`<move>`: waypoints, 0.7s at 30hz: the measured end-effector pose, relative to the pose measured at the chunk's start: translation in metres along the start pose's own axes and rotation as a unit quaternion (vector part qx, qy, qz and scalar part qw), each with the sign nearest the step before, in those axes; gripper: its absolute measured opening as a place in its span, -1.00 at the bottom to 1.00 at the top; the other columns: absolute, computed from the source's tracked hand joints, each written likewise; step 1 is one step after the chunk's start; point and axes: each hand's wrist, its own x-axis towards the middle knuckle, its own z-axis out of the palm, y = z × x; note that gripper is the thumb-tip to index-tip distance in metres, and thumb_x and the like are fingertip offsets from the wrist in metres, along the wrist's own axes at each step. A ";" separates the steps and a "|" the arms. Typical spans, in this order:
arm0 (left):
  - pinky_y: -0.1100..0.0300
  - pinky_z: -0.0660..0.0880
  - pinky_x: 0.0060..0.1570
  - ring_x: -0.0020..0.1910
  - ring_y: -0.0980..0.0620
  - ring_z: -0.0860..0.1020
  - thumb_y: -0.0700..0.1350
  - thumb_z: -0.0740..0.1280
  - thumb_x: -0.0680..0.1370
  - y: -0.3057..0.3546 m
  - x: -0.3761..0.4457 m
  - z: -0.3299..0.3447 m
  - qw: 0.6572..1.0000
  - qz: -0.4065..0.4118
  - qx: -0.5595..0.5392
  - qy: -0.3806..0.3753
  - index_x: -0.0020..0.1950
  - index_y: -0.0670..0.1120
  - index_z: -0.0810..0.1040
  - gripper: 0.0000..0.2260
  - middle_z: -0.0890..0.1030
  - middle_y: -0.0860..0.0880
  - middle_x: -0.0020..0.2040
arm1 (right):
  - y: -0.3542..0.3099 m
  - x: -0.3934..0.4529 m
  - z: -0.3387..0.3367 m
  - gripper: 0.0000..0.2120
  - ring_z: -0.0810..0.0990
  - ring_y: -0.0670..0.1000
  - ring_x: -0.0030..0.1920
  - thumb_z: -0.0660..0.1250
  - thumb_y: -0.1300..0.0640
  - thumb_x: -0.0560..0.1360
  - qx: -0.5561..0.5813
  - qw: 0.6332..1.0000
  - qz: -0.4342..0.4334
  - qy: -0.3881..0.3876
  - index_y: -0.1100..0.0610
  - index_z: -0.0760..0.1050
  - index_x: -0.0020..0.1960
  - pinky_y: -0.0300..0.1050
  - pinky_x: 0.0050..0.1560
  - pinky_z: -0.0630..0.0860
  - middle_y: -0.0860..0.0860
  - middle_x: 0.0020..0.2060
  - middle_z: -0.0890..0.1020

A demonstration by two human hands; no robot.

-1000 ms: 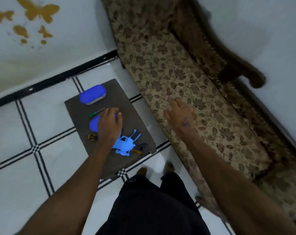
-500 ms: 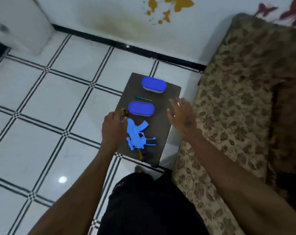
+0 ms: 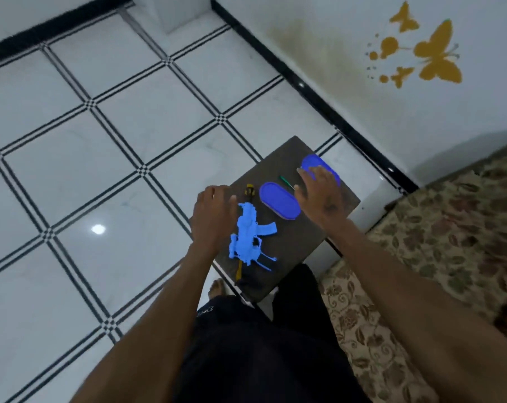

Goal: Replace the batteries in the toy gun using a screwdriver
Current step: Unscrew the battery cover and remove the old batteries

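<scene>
A light blue toy gun (image 3: 250, 234) lies on a small dark table (image 3: 287, 251). My left hand (image 3: 213, 216) hovers at the gun's left side, fingers curled, holding nothing I can make out. My right hand (image 3: 319, 190) is spread, palm down, above the table's far right part and over one of two dark blue oval lids (image 3: 279, 200); the other blue oval (image 3: 313, 164) is partly hidden by it. A thin green screwdriver (image 3: 285, 181) lies between the ovals, just by my right fingertips. A yellow and black tool (image 3: 249, 191) lies beyond the gun.
The table stands on a white tiled floor (image 3: 107, 146) beside a floral sofa (image 3: 438, 245) on the right. A white wall with yellow butterfly stickers (image 3: 432, 53) runs behind. My dark trousers (image 3: 255, 350) and a bare foot (image 3: 217, 287) are below the table.
The camera has swung, so the table now sits right of centre. My right hand has moved over the table, to the blue ovals. My left hand stays beside the gun.
</scene>
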 end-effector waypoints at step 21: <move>0.01 0.42 0.11 0.11 -0.20 0.50 0.02 0.19 0.59 0.009 0.074 0.256 0.972 -0.204 -0.033 0.115 0.16 -0.17 0.53 -0.69 0.55 -0.16 0.07 | 0.112 0.200 0.207 -0.53 0.24 0.20 0.50 0.14 -0.02 0.61 -0.006 0.968 -0.225 -0.111 0.11 0.34 0.47 0.11 0.53 0.08 0.19 0.43 0.40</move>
